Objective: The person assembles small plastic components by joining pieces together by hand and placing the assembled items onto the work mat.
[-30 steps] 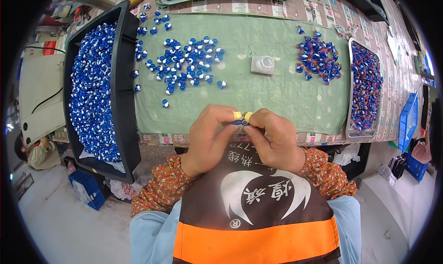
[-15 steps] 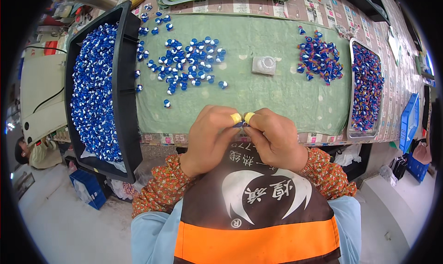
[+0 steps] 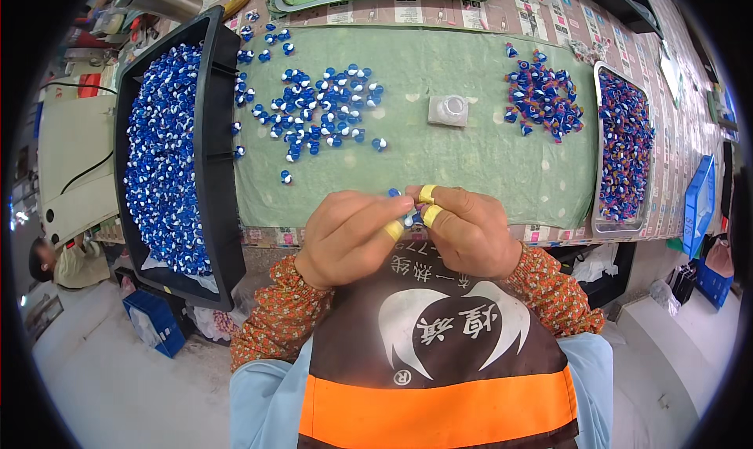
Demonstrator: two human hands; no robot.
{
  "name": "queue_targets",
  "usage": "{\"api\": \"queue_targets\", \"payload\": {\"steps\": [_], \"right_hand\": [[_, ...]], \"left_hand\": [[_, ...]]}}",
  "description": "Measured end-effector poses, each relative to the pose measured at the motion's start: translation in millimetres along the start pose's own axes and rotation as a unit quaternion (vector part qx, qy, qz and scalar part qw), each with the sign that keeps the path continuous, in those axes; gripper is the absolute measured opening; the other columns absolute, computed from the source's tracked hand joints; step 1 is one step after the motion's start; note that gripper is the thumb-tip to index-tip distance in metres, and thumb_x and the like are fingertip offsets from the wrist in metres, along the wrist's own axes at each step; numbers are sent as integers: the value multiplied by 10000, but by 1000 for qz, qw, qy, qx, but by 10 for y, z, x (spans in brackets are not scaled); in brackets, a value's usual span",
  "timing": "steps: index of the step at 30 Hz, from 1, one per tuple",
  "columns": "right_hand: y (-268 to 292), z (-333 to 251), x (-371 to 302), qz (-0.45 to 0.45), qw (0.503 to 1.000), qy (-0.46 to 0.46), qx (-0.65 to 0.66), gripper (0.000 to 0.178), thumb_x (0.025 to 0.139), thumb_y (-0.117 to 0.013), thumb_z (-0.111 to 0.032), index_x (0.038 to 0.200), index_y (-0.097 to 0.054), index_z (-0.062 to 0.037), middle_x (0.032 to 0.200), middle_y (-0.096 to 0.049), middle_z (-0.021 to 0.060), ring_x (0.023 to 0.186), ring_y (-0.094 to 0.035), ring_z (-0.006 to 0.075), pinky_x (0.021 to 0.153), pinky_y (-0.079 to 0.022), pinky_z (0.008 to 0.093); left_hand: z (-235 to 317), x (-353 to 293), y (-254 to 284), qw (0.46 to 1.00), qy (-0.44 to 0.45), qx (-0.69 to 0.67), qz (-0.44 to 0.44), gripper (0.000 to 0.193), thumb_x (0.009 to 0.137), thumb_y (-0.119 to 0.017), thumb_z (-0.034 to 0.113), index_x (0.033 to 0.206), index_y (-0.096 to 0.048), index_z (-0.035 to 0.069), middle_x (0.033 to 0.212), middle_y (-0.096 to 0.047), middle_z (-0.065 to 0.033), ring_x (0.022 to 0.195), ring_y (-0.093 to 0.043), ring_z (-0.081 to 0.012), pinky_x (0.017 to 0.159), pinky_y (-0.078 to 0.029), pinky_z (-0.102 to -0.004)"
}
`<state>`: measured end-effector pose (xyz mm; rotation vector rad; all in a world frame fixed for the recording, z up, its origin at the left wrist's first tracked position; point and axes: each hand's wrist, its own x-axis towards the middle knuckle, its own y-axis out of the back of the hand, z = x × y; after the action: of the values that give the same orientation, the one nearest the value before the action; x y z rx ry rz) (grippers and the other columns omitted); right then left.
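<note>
Fingertips almost meeting, my left hand (image 3: 345,236) and my right hand (image 3: 471,228) are together over the near edge of the green cloth (image 3: 439,170). My left fingers are pinched on a small blue-and-white bead-like piece (image 3: 409,218); another blue bit (image 3: 394,192) shows at the fingertips. My right thumb and forefinger, wrapped in yellow tape, close on a small dark blue piece mostly hidden by the fingers. Loose blue-and-white pieces (image 3: 321,104) lie ahead on the left. A pile of blue, orange and purple cone-like pieces (image 3: 543,96) lies on the right.
A deep black bin (image 3: 220,159) full of blue-and-white pieces stands on the left. At right is a metal tray (image 3: 598,174) of coloured cone-like pieces. A small clear round item on a pale block (image 3: 448,111) sits mid-cloth. Another tray (image 3: 376,0) is at the far edge.
My hands have shifted from a tight thumb-to-thumb pinch to a looser meeting of fingertips. Blue-and-white bits now show between them. My left fingers have stretched forward and blur slightly.
</note>
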<state>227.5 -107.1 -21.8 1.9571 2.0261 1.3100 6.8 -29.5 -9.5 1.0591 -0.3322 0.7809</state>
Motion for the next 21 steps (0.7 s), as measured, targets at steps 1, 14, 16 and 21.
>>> {"api": "queue_targets", "payload": {"steps": [1,14,16,21], "right_hand": [[-5,0,-1,-1,1000,0,-2,222,750,-759,63,957,-692,15,1172,-718,219,825,-756,313,661,-627,371],[-18,11,-26,0,1000,11,-17,259,723,-761,48,965,-684,0,1162,-729,192,838,-749,299,657,-618,365],[-23,11,-38,0,1000,13,-21,274,728,-749,55,985,-674,-1,1149,-733,188,846,-747,301,660,-617,367],[79,92,-71,19,999,16,-25,303,794,-706,20,1084,-622,-10,1077,-722,197,777,-738,306,609,-602,381]], "left_hand": [[-9,-10,-4,1000,-18,15,3,373,810,-768,-23,1102,-552,62,1228,-712,-142,968,-660,-286,749,-581,-384],[-6,-48,16,995,-71,76,-11,337,786,-777,14,1036,-557,67,1234,-716,-132,983,-639,-270,718,-572,-387],[-20,-100,6,997,-54,58,-11,346,795,-775,4,1049,-551,75,1212,-722,-128,982,-638,-274,742,-564,-386],[11,-147,-70,993,117,-2,9,339,853,-743,-24,1093,-531,86,1149,-707,-107,970,-627,-252,854,-519,-361]]}}
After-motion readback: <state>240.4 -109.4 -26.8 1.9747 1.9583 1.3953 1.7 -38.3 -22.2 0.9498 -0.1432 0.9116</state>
